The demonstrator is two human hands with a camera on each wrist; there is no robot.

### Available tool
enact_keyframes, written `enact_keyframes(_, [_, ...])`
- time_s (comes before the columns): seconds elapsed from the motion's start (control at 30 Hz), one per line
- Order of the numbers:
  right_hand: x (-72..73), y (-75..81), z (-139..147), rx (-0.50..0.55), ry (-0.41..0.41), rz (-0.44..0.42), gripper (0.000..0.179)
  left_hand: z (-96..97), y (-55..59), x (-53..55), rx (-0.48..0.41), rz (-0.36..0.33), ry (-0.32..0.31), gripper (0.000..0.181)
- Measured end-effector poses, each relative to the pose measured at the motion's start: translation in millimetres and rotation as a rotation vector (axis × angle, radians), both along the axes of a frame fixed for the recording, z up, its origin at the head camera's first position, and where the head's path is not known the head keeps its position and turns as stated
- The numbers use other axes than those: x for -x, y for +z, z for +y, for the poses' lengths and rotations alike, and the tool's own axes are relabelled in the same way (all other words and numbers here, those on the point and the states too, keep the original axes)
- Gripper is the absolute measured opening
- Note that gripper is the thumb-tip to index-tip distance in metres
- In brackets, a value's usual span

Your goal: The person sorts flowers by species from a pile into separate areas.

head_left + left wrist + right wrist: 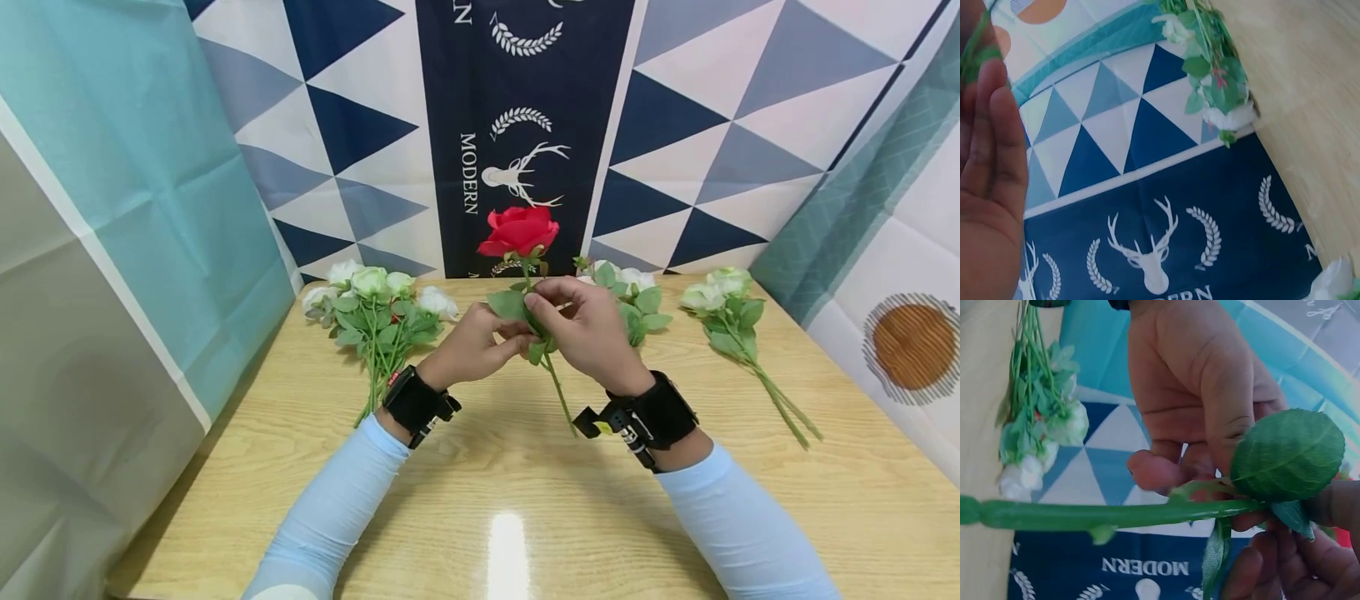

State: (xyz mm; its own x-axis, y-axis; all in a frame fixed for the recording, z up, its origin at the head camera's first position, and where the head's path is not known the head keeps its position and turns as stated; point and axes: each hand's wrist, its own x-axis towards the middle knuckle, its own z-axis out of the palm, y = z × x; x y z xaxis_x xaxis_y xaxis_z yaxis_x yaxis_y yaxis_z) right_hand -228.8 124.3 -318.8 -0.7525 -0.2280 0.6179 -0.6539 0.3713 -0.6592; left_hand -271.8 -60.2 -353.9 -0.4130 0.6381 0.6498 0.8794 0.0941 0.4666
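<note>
An artificial red rose stands nearly upright above the table, its bloom at the top and its green stem slanting down. My right hand pinches the stem between thumb and fingers, just under the bloom among the leaves. From the other side my left hand brings thumb and forefinger together at the lower leaves. A broad leaf partly covers the left thumb in the right wrist view. In the left wrist view, the left hand shows at the edge; its fingertips are partly cut off.
White roses lie bunched at the table's back left, with a bit of red among them. More white roses lie behind my right hand, and a separate pair at the right. A patterned cloth hangs behind the wooden table.
</note>
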Motion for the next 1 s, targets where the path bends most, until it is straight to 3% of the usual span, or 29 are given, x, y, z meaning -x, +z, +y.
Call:
enact_keyframes(0.13, [7.1, -6.8, 0, -0.002, 0.054, -0.166, 0.022, -9.2, 3.0, 2.6, 0.136, -0.082, 0.030, 0.019])
enact_keyframes(0.27, [15.3, -16.1, -1, 0.019, 0.081, -0.271, 0.022, -24.5, 9.5, 11.4, 0.338, -0.142, 0.160, 0.009])
enact_keyframes(0.4, [24.8, -30.0, -5, 0.037, 0.078, -0.378, 0.020, -46.6, 15.7, 20.5, 0.469, -0.125, 0.412, 0.012])
enact_keyframes(0.5, [31.8, -42.4, -7, 0.047, 0.082, -0.479, 0.019, -66.4, 18.5, 24.4, 0.499, -0.086, 0.623, 0.013])
enact_keyframes(0.6, [38.5, -55.3, -8, 0.051, 0.089, -0.567, 0.019, -85.2, 19.0, 26.6, 0.498, -0.073, 0.777, 0.011])
enact_keyframes(0.8, [43.8, -77.5, -16, -0.001, 0.095, -0.695, 0.019, -112.3, 9.9, 32.1, 0.528, -0.115, 0.892, 0.036])
enact_keyframes(1.0, [46.9, -96.7, -19, -0.044, 0.109, -0.777, 0.026, -122.2, -6.4, 42.9, 0.651, -0.255, 0.957, 0.045])
